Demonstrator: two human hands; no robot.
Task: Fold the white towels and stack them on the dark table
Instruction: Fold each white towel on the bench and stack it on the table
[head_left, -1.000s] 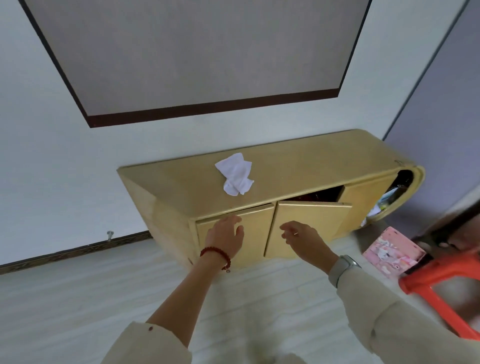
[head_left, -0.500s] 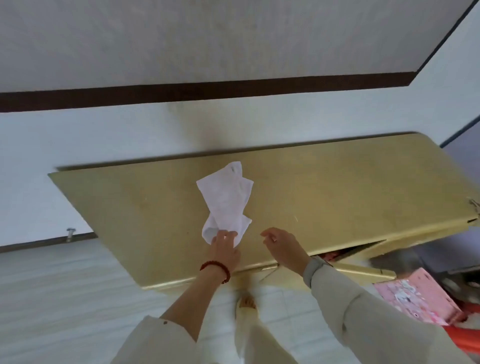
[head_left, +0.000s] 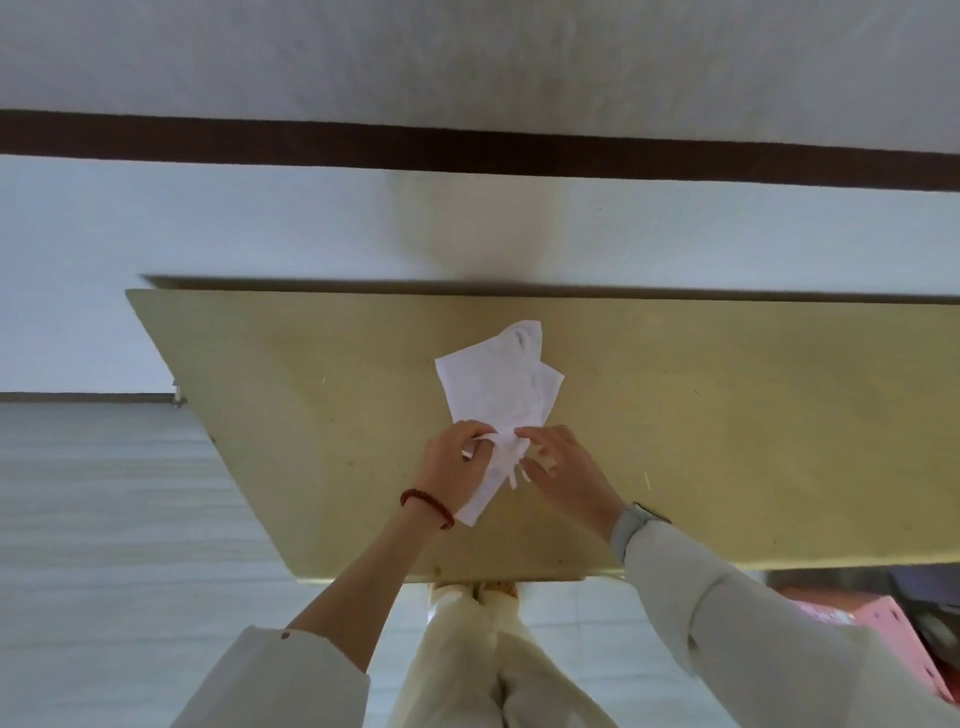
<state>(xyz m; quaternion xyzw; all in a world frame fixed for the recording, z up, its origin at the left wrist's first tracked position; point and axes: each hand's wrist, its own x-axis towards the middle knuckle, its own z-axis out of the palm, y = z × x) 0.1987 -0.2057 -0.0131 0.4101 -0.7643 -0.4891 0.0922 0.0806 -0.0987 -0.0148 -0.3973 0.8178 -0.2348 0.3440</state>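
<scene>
- On the left, pale plank floor (head_left: 104, 493) runs up to a white wall (head_left: 208, 223), which carries a dark band (head_left: 467, 143) across it higher up.
- Left hand (head_left: 449, 462), with a red bead bracelet (head_left: 427, 506) at the wrist, has its fingers curled round the towel's near part, gripping it.
- Towel (head_left: 498, 395) is white and crumpled, lying on the cabinet top (head_left: 727, 415) near its middle; its long axis runs from the near-left corner by the left wrist to the far-right, where the wider end fans out toward the wall.
- Right hand (head_left: 563, 465), a watch (head_left: 636, 519) at its wrist, pinches the bunched cloth just beside the left hand's fingers.
- Cabinet top is yellowish wood, set against the wall.
- Farther right, a pink box (head_left: 857, 623) sits on the floor below the cabinet's front edge.
</scene>
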